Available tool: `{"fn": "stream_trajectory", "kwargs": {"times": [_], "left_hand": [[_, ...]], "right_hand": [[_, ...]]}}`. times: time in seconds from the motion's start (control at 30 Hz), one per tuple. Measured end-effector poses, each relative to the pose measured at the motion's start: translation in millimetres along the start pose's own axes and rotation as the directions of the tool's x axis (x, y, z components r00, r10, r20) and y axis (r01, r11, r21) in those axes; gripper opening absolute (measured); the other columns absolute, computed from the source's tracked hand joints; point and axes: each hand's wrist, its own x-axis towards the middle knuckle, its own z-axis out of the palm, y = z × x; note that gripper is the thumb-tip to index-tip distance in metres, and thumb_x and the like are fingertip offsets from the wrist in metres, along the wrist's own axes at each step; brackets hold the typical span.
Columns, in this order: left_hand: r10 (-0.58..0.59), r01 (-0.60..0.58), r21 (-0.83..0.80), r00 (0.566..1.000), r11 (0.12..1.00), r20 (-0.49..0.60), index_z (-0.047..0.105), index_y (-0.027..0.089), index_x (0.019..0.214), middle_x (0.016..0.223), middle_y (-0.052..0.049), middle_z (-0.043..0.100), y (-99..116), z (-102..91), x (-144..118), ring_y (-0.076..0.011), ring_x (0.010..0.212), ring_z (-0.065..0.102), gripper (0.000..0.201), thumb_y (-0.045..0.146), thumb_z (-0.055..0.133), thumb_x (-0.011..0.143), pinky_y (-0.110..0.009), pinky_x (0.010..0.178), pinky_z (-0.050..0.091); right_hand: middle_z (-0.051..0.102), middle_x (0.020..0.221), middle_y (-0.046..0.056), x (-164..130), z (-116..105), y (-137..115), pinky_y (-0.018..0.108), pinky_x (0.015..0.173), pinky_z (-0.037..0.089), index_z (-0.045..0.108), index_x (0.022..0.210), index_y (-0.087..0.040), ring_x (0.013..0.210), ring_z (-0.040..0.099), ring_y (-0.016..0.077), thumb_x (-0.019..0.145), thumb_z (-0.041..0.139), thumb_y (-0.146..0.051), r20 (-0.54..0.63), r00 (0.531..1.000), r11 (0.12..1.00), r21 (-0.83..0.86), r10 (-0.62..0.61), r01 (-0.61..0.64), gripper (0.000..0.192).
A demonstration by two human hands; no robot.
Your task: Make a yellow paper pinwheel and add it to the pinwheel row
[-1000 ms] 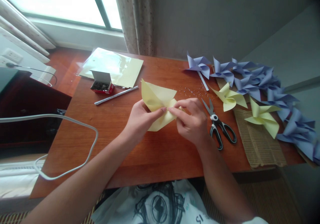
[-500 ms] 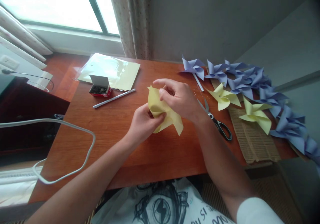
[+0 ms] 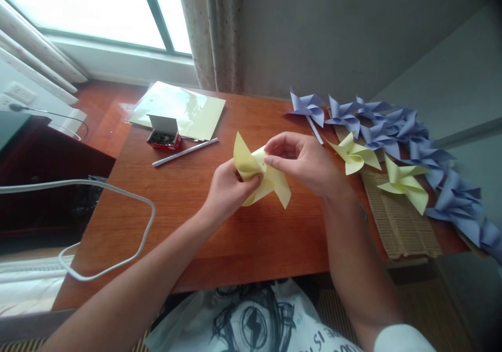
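Yellow paper pinwheel (image 3: 262, 177) is pinched from both sides above the table (image 3: 188, 205), left hand (image 3: 228, 189) gripping its centre, right hand (image 3: 304, 162) holding a folded tip.

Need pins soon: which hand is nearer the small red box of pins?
Left. The left hand is just right of and below the red box; the right hand lies farther right.

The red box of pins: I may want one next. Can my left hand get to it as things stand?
Probably, once freed: the left hand grips the yellow paper, and only bare table and a white stick lie before the red box.
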Motion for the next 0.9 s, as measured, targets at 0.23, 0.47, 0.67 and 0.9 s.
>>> {"fn": "stream_trajectory", "kwargs": {"times": [0.23,0.47,0.67,0.9], "left_hand": [[-0.098,0.099,-0.192,0.995,0.976,0.018,0.074,0.012,0.089,0.081,-0.004,0.073,-1,0.0,3,-0.0190,0.072,0.066,0.029,0.023,0.085,0.064,-0.026,0.064,0.051],[-0.158,0.154,-0.276,0.987,0.949,0.007,0.076,0.012,0.090,0.084,-0.006,0.076,2,1.5,1,-0.0198,0.073,0.068,0.035,0.024,0.090,0.059,-0.025,0.063,0.052],[-0.146,0.142,-0.281,0.989,0.949,0.007,0.076,0.013,0.089,0.084,-0.005,0.077,2,0.7,0,-0.0189,0.072,0.068,0.030,0.022,0.087,0.063,-0.025,0.063,0.053],[-0.076,0.071,-0.187,0.997,0.980,-0.023,0.072,0.013,0.084,0.081,-0.004,0.074,0,-0.2,1,-0.0171,0.071,0.065,0.024,0.023,0.085,0.067,-0.025,0.062,0.052]], "right_hand": [[0.071,0.082,-0.001,-11,2,9,0.026,0.064,0.048,0.072,0.112,-0.021,0.069,0.061,0.0137,0.078,0.074,-0.015,-0.027,0.997,0.967,-0.247,-0.078,0.069,0.035],[0.073,0.089,-0.001,-10,2,14,0.025,0.064,0.046,0.075,0.098,-0.022,0.073,0.062,0.0135,0.077,0.068,-0.010,-0.066,0.986,0.946,-0.298,-0.154,0.128,0.025],[0.072,0.092,0.001,-11,0,12,0.026,0.063,0.045,0.074,0.105,-0.021,0.074,0.060,0.0137,0.078,0.068,-0.011,-0.064,0.991,0.975,-0.198,-0.119,0.104,0.029],[0.068,0.092,0.000,-13,-3,11,0.028,0.068,0.049,0.065,0.130,-0.026,0.076,0.059,0.0141,0.081,0.071,-0.016,-0.041,0.995,0.996,-0.011,-0.088,0.088,0.050]]}}
